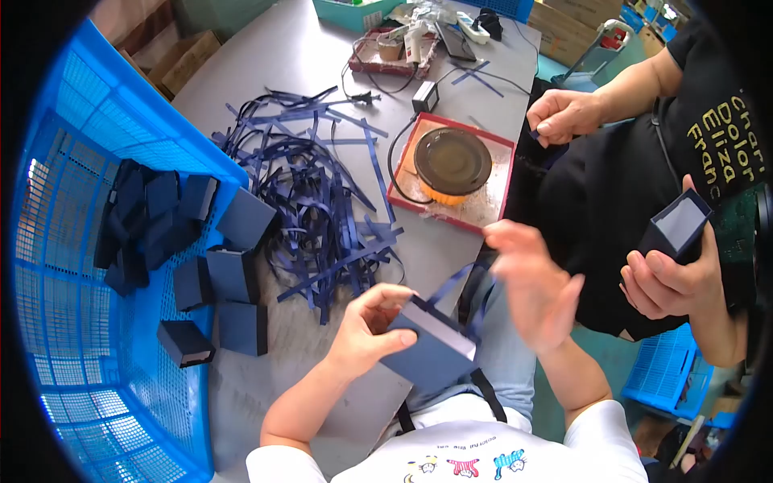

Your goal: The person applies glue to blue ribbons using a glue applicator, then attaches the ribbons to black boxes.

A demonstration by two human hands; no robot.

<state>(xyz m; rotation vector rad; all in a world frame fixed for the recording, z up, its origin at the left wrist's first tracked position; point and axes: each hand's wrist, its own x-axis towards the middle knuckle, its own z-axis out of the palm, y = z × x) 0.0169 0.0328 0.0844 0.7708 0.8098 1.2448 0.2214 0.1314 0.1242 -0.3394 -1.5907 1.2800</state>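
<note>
Holding: left hand [374, 330] grips tilted navy box [427, 350] above lap, near table [322, 402] edge.
Right hand [535, 282]: released, fingers spread, blurred, near ribbon [451, 283]; contact unclear.
Table: tangled ribbon pile [322, 217], round device [452, 161] in red-rimmed tray [493, 201].
Basket [153, 105]: more boxes [241, 328] inside and beside.
Co-worker's hand [676, 282]: holds another box [679, 221].

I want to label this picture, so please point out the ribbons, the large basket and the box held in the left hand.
Ribbons [328, 219]: head view, middle of the pile.
Large basket [68, 282]: head view, on its mesh wall.
Box [427, 360]: head view, on its broad side.
</note>
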